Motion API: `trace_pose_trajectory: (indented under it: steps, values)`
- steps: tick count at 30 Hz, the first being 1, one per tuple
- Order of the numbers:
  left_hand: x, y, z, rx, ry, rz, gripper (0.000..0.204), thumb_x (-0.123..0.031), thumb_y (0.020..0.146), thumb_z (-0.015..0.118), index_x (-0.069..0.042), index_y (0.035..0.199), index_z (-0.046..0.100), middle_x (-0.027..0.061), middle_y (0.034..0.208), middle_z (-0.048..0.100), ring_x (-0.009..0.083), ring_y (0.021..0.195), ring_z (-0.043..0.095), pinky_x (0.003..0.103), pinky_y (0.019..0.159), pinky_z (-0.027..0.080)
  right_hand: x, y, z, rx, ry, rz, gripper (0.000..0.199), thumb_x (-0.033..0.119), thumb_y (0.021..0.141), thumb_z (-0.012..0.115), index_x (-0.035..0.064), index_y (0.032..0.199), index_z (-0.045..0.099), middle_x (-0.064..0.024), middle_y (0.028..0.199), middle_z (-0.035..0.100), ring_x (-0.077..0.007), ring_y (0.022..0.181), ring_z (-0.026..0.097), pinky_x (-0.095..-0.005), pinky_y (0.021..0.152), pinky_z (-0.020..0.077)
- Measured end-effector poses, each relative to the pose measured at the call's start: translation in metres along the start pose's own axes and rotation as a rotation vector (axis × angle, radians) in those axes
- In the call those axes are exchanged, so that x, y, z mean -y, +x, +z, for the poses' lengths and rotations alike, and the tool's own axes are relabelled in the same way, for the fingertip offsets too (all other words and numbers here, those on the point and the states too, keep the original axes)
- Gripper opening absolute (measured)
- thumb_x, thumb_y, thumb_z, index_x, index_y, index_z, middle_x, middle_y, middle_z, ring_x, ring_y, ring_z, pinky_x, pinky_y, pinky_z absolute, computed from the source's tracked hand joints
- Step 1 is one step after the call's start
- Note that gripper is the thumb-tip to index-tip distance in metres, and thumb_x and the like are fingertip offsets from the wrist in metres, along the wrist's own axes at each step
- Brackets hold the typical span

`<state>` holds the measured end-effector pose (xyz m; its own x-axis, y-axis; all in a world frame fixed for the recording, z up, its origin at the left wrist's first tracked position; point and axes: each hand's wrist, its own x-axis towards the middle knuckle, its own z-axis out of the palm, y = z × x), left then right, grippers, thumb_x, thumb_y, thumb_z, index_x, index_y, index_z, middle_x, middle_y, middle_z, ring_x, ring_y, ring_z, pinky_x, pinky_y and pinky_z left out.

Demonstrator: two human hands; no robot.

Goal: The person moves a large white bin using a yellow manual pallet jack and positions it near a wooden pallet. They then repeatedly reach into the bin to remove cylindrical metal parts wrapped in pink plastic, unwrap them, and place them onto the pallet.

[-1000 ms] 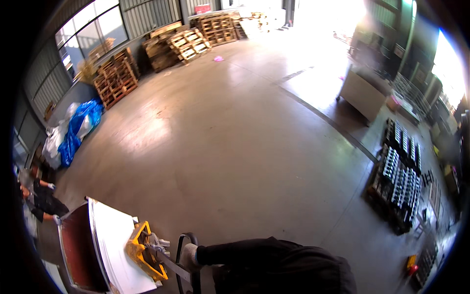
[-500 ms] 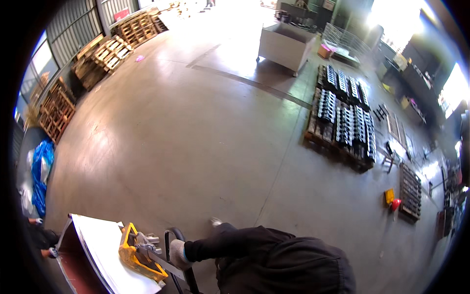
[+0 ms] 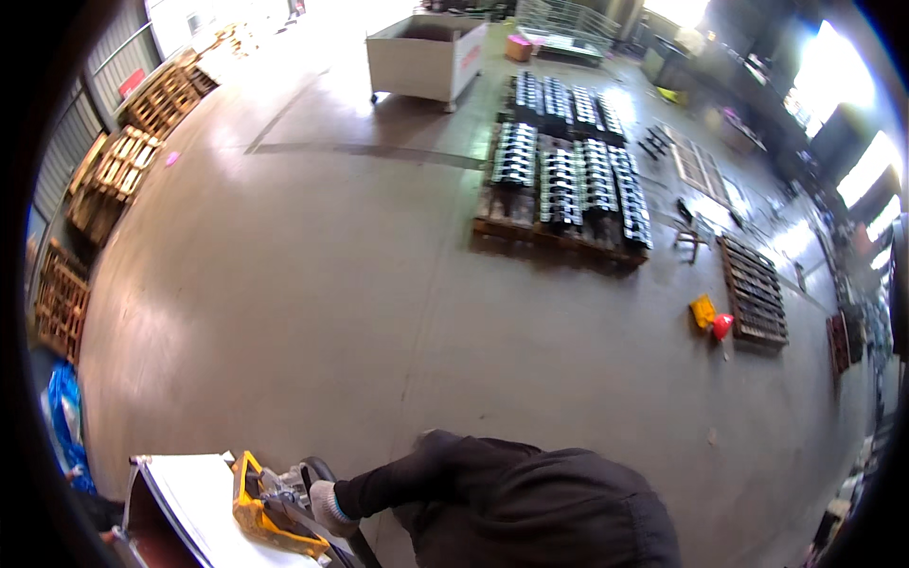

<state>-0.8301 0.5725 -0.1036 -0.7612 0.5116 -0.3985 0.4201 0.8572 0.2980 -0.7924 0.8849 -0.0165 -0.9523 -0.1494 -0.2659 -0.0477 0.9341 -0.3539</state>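
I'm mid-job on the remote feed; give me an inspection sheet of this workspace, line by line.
Surface: grey floor, shiny in patches, crossed by a dark strip.
Job's things: black handle; yellow frame beside white panel.
Clutter: yellow item and red item near a slatted pallet; blue sheeting far left.
Hands: one gloved hand on the handle, left or right unclear; the other out of view.
Cables: nothing seen.
Surroundings: shiny parts in rows; white bin; stacked pallets by the left wall; co-worker partly visible, lower left.

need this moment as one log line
left hand: gripping black handle | right hand: not in view | nearby: yellow frame | floor: loaded pallet
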Motion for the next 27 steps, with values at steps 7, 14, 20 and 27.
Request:
trace_pose_trajectory:
  steps: [7,14,20,27]
  values:
    - [-0.071,-0.141,-0.071,-0.039,0.146,-0.048,0.053,-0.048,0.106,0.038,-0.010,0.099,0.075,0.0282,0.101,0.073,0.0391,0.086,0.072,0.055,0.069,0.053,0.083,-0.140,-0.040,-0.177,0.110,0.099,0.024,0.029,0.088,0.062,0.0151,0.100,0.077,-0.0053,0.096,0.076,-0.0217,0.091,0.074,-0.0389,0.072,0.0576]
    - [-0.142,-0.280,-0.124,-0.071,0.170,0.085,0.055,-0.047,0.106,0.039,-0.004,0.099,0.073,0.0301,0.099,0.072,0.0438,0.087,0.070,0.056,0.071,0.051,0.182,-0.336,-0.071,-0.196,0.144,0.224,0.022,0.030,0.084,0.063,0.0134,0.087,0.078,-0.0097,0.094,0.077,-0.0238,0.088,0.075,-0.0416,0.072,0.0572]
    - [-0.178,-0.433,-0.132,-0.106,0.154,0.127,0.057,-0.046,0.106,0.039,0.001,0.100,0.072,0.0318,0.097,0.070,0.0479,0.088,0.067,0.057,0.073,0.050,0.261,-0.454,-0.093,-0.315,0.225,0.184,0.032,0.029,0.083,0.064,0.0077,0.106,0.067,-0.0141,0.084,0.073,-0.0310,0.079,0.074,-0.0427,0.065,0.0569]
    - [-0.186,-0.641,-0.082,-0.180,-0.003,0.266,0.060,-0.045,0.106,0.040,0.006,0.101,0.070,0.0337,0.095,0.069,0.0526,0.088,0.065,0.058,0.076,0.049,0.335,-0.603,-0.028,-0.398,0.162,0.166,0.017,0.027,0.077,0.067,0.0126,0.079,0.076,-0.0101,0.075,0.073,-0.0297,0.070,0.072,-0.0412,0.063,0.0568]
